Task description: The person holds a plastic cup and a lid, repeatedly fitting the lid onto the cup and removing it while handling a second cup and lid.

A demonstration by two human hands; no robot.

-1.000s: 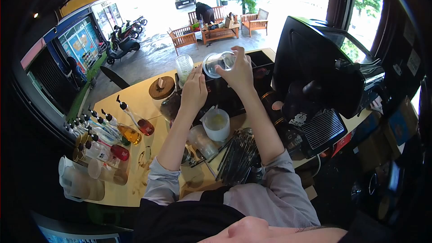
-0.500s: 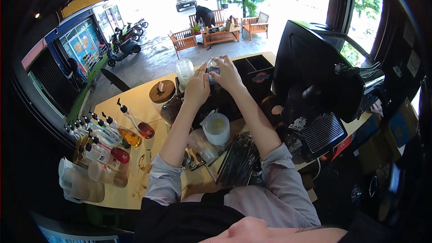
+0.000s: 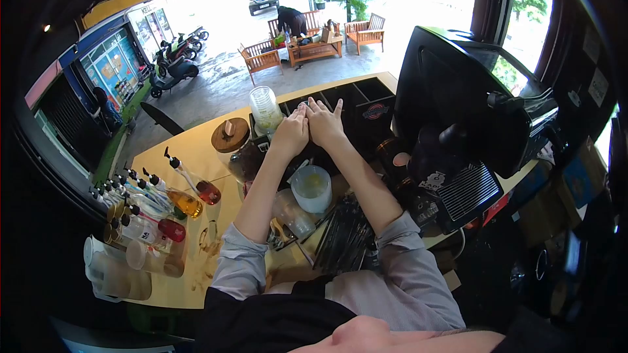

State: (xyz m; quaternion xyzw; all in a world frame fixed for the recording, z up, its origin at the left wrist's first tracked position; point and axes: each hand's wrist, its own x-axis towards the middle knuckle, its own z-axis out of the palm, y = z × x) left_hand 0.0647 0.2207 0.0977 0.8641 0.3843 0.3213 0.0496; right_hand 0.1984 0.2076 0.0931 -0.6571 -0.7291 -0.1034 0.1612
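Observation:
My left hand (image 3: 292,133) and my right hand (image 3: 324,124) meet over the black organizer at the back of the counter. Between them is a clear plastic cup (image 3: 304,104), mostly hidden by the fingers. My left fingers press together against its side. The right fingers lie over it, with one outer finger held apart. Just left of my hands stands a stack of clear plastic cups (image 3: 264,106). A glass jar with a wooden lid (image 3: 231,135) is beside my left forearm, and a translucent white tub (image 3: 311,189) stands between my forearms.
Pump bottles of syrup (image 3: 185,204) line the left counter, with translucent pitchers (image 3: 108,268) nearer me. Black straws (image 3: 343,235) lie between my forearms. A large black coffee machine (image 3: 451,104) stands right. Beyond the counter, a person (image 3: 292,21) bends over a wooden table (image 3: 316,50).
My hands have drawn closer together and cover more of the clear cup. My right fingers have flattened over it. The whole view has shifted slightly.

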